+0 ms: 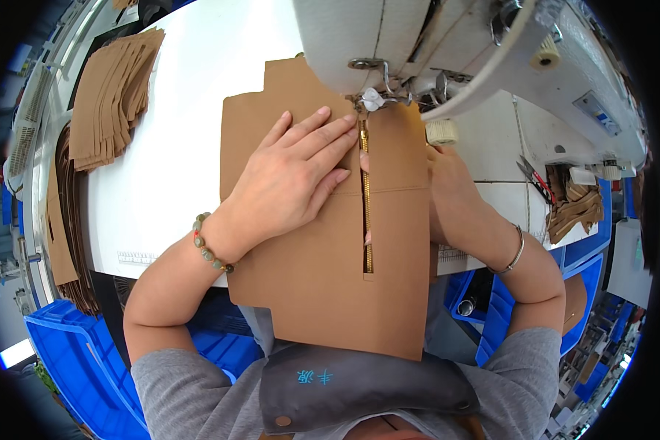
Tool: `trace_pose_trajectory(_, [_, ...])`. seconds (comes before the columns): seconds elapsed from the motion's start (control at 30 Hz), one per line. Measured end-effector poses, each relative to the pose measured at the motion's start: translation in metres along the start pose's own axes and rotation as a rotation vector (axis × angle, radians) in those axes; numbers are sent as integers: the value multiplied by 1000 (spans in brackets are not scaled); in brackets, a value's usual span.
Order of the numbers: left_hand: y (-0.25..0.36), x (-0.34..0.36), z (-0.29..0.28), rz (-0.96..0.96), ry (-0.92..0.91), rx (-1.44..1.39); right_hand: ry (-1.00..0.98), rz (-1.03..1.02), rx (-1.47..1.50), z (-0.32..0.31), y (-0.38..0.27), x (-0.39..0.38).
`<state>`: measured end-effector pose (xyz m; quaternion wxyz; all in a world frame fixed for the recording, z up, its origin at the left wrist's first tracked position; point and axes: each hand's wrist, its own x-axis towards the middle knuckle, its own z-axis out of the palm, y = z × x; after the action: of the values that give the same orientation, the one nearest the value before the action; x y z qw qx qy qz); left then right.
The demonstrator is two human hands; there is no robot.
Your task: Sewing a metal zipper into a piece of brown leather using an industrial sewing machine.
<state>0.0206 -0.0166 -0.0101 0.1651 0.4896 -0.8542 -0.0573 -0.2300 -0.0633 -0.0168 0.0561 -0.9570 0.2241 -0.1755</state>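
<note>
A brown fabric panel [323,286] with a gold zipper [366,213] running down it lies on the white sewing table [191,147], its top under the needle area [374,99] of a white sewing machine [447,44]. My left hand [293,176] presses flat on the panel just left of the zipper, fingers spread toward the needle. My right hand [447,191] is mostly tucked beneath the panel's right edge, holding the fabric from under; its fingers are hidden.
A stack of cut brown pieces [114,95] lies at the table's far left, more hang over the left edge [66,220]. Scissors [532,176] and brown scraps [576,209] sit at the right. Blue plastic bins [81,359] stand below the table.
</note>
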Motion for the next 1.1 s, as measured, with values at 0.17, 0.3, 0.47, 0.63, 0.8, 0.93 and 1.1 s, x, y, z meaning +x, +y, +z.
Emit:
trace_pose_trajectory(0.17, [0,0,-2,-3,-11,-27,-3,-24,-78,5,4,-3])
trace_pose_trajectory(0.3, [0,1,-3,22,-17,-9,44,-2,-30,7,6,-6])
trace_pose_trajectory(0.47, [1,1,-4,6,-30,-11,23,-23,-79,8,7,-5])
trace_pose_trajectory(0.63, [1,1,-6,18,-36,11,-14,-27,-76,6,9,-4])
trace_pose_trajectory(0.8, [3,3,-7,18,-30,10,-53,-30,-97,7,7,-5])
trace_pose_trajectory(0.93, [5,7,-9,14,-24,24,9,-7,42,11,5,-6])
trace_pose_trajectory(1.1, [3,14,-8,46,4,78,-36,20,87,12,7,-8])
